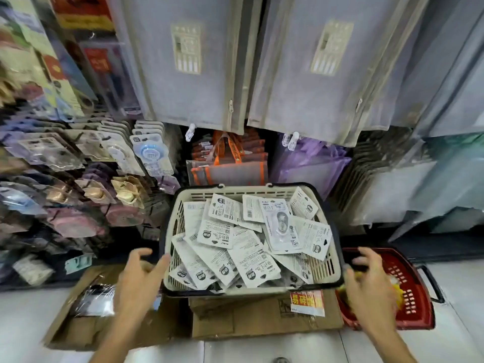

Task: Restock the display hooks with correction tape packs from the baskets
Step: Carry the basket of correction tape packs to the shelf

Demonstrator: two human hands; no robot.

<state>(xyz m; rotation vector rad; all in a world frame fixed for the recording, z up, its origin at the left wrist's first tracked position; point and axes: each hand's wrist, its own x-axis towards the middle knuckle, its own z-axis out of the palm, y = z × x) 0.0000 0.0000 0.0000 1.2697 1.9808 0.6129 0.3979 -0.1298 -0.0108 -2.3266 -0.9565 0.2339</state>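
A cream basket (235, 191) with a dark rim sits on a cardboard box, filled with several white correction tape packs (246, 255) lying loosely. My left hand (138, 276) is at the basket's left side, fingers spread and the thumb against the rim. My right hand (366, 281) is at the right side, fingers loosely bent over the dark edge; neither hand holds a pack. Display hooks (150, 153) with hanging tape packs fill the rack to the left.
A red basket (408, 284) with a black handle stands on the floor to the right, partly under my right hand. The cardboard box (262, 318) and a flattened carton (78, 328) lie in front. Grey mesh zip bags (188, 61) hang above; orange pouches (230, 163) sit behind the basket.
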